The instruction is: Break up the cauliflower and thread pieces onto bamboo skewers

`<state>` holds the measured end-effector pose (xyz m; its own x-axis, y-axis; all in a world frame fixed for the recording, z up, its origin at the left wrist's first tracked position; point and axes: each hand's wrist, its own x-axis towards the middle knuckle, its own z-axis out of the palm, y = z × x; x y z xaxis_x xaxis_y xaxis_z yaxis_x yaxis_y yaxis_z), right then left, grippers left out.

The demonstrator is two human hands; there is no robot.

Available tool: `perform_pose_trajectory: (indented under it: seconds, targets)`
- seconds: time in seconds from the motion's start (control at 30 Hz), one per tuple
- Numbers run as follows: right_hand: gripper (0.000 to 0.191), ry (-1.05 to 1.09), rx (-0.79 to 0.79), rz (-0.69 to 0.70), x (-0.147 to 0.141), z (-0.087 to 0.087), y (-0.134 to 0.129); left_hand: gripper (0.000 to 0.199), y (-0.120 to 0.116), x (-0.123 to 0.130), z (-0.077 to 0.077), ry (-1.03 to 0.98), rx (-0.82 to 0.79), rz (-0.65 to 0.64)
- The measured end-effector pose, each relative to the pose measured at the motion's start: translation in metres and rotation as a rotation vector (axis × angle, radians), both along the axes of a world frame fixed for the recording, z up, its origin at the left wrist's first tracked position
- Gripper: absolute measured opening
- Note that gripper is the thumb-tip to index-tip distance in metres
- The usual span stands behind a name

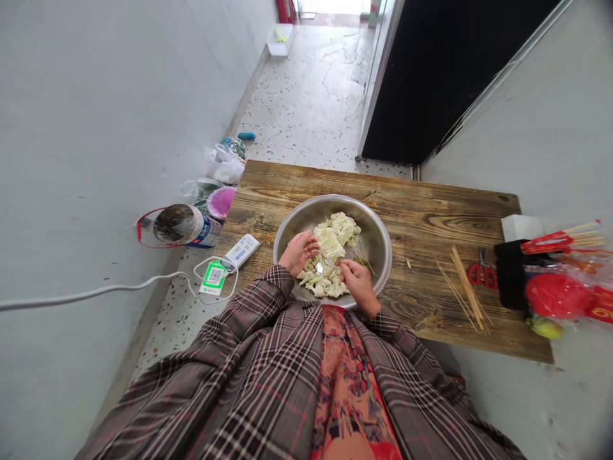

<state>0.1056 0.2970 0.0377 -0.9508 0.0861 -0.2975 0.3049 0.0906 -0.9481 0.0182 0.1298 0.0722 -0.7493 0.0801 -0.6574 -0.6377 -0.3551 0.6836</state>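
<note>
A wide metal bowl [382, 246] stands near the front edge of the wooden table. Pale cauliflower pieces [342, 225] lie inside it, some with thin sticks showing at their right. My left hand [299, 252] is over the bowl's left part, palm turned inward and fingers apart, beside the cauliflower; nothing shows in its grasp. Over the lower right part, my right hand [358, 281] has thumb and fingertips pinched together at the cauliflower's edge. What lies between those fingertips is too small to make out.
Wooden sticks [467, 287] and red-handled scissors [483, 275] lie on the table [431, 217] at the right, near a black container [510, 275] and red packages. At the left are a white device [242, 251], a green code card [214, 278], a cable and a bucket [204, 231].
</note>
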Motion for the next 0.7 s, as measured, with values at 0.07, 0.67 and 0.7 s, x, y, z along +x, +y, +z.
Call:
perform_pose_trajectory:
  seconds: [0.07,0.67,0.7]
  targets:
    - [0.036,-0.024,-0.016,-0.029,-0.012,-0.006,0.005,0.033,-0.008,0.003,-0.007,-0.049,-0.001,0.017]
    - [0.042,-0.251,-0.25,-0.04,-0.079,-0.027,-0.013,0.022,-0.034,0.024,-0.029,-0.149,0.046,0.034]
    - [0.042,-0.252,-0.242,-0.05,-0.076,-0.027,-0.012,0.02,-0.034,0.024,-0.03,-0.158,0.042,0.029]
